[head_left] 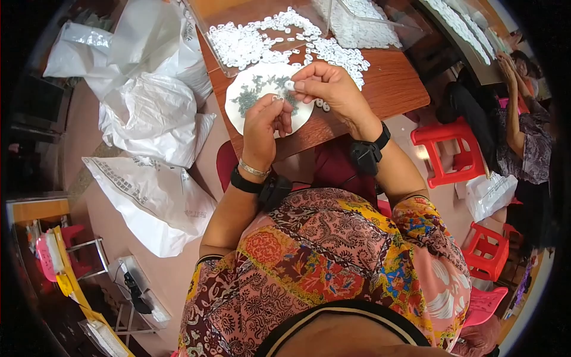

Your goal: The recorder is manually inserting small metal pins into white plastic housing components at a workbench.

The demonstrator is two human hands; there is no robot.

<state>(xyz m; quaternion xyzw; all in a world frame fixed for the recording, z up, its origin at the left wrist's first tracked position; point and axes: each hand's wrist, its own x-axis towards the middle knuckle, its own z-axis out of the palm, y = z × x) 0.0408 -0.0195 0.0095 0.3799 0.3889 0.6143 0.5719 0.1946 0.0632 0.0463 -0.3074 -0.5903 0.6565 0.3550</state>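
My right hand (333,89) is closed in a pinch on a small white plastic piece (289,85) over a white plate. Just left of it and nearer to me, my left hand (262,128) is closed, thumb against forefinger; a tiny pale bit shows at the tips, too small to name. Below both hands lies the round white plate (302,121), scattered with many small grey-green parts (254,100). Beyond the plate, a heap of small white oval pieces with holes (238,46) spreads over the brown wooden table (395,86).
A clear bin of white pieces (366,30) stands at the table's far side. Big white sacks (148,119) fill the floor on the left. Red plastic stools (449,152) stand on the right, where another person (526,134) sits by a table with white pieces.
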